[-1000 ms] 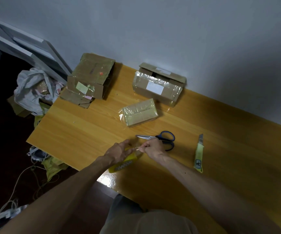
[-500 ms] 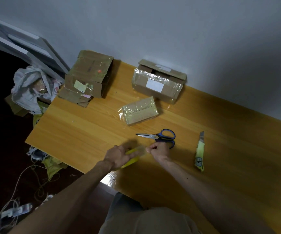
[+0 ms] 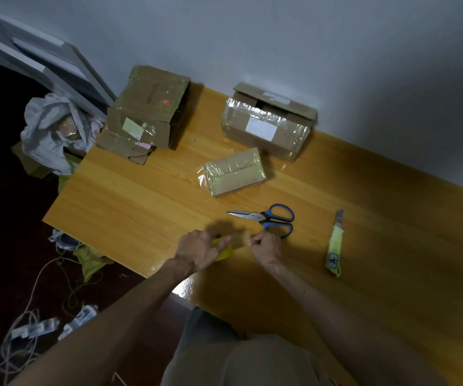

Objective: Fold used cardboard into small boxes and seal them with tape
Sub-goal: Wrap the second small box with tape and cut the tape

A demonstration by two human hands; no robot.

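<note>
The right hand's (image 3: 266, 246) fingertips are bunched together, pinching the end of a tape strip (image 3: 237, 237). The strip is pale and blurred, and it spans the short gap to the left hand (image 3: 201, 252). The other right fingers are curled into the palm. The left hand's fingers are wrapped over a yellow dispenser (image 3: 224, 254), pressing it against the table (image 3: 141, 201). Only its yellow edge shows beneath them.

Both hands sit near the table's front edge, with the forearms coming in from 6 o'clock.

From the hands:
- **Scissors** (image 3: 266, 218): at 1 o'clock, lying flat just beside the right knuckles. The handles are blue and the blades point toward 9 o'clock.
- **Utility knife** (image 3: 334, 243): at 3 o'clock, apart from the right hand. It is yellow, with its blade toward 12.
- **Small box** (image 3: 236, 172): at 12 o'clock, closed and wrapped in clear tape.
- **Larger box** (image 3: 266, 126): beyond the small box, against the wall. It has a white label, and its top flap stands open.
- **Flattened cardboard** (image 3: 147, 115): at 11 o'clock, stacked at the table's far corner.
- **White bag** (image 3: 52, 129): at 10 o'clock, off the table.
- **Cables** (image 3: 30, 327): at 8 o'clock, on the dark floor.
</note>
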